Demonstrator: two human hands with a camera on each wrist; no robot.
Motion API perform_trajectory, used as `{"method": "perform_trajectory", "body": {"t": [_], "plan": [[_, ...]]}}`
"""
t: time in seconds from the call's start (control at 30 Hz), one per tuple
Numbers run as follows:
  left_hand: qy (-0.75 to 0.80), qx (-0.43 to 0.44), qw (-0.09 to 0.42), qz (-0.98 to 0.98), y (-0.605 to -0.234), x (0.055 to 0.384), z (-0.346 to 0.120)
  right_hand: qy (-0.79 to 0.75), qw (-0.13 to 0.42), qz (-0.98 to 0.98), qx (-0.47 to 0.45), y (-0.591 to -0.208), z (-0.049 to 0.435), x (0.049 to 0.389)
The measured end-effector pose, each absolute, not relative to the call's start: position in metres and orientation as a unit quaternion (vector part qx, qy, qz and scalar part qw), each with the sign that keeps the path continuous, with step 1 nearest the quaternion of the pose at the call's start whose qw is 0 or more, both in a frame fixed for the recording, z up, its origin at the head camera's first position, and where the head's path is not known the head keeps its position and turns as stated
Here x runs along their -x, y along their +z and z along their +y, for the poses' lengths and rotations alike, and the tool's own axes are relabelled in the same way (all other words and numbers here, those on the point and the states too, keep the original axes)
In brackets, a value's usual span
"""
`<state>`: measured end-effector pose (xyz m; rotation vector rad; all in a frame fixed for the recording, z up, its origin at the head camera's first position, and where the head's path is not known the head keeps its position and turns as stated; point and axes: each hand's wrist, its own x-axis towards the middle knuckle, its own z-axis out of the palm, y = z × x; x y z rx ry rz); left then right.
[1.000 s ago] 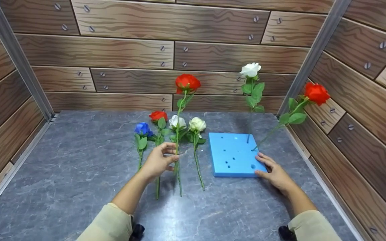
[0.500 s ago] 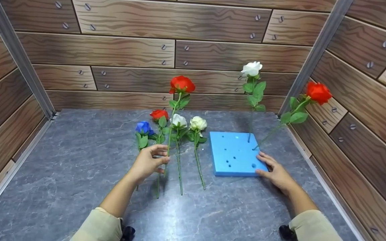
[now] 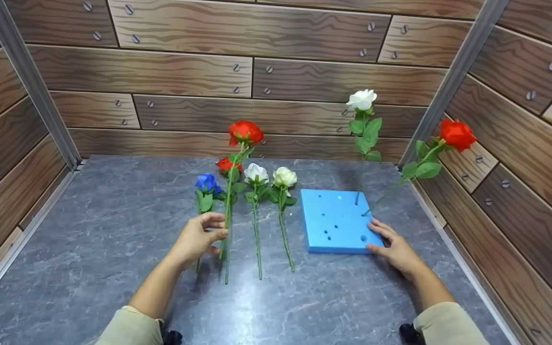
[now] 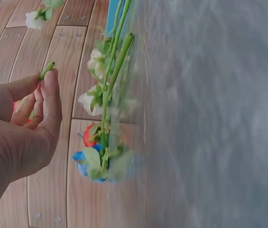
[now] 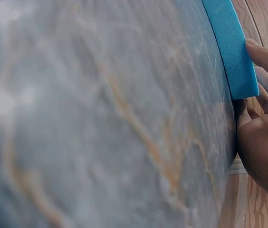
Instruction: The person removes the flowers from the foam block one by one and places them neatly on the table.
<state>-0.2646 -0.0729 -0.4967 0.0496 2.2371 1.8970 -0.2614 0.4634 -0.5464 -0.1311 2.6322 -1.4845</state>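
My left hand (image 3: 195,240) pinches the stem of a long-stemmed artificial red rose (image 3: 246,132), raised above the table and tilted with its bloom up. In the left wrist view, the cut stem end (image 4: 47,70) pokes out between thumb and fingers. Beneath it lie a second red rose (image 3: 228,165), a blue rose (image 3: 206,182), a white rose (image 3: 256,173) and a cream rose (image 3: 284,177). My right hand (image 3: 395,248) holds the near right corner of a blue foam block (image 3: 324,242), thumb at the front edge, fingers along the right side.
Several holes dot the block's top. A white rose (image 3: 362,100) stands upright in it, and another red rose (image 3: 457,134) leans from it far to the right. Wood-patterned walls (image 3: 185,72) enclose the grey marbled table (image 3: 127,230).
My left hand has carried the red rose leftward and lower, from over the lying white rose to over the lying red one. The right hand and the block stay put.
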Motion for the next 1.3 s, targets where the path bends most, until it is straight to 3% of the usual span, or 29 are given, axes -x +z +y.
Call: {"method": "perform_trajectory", "body": {"t": [0.67,1.3], "plan": [[0.631,0.038,0.065,0.772,-0.502,0.26,-0.121,-0.49,0.057,0.868,0.052,-0.545,0.462,0.261],[0.573,0.069,0.092,0.811,-0.502,0.261,-0.16,-0.496,0.062,0.865,0.042,-0.545,0.462,0.26]]}}
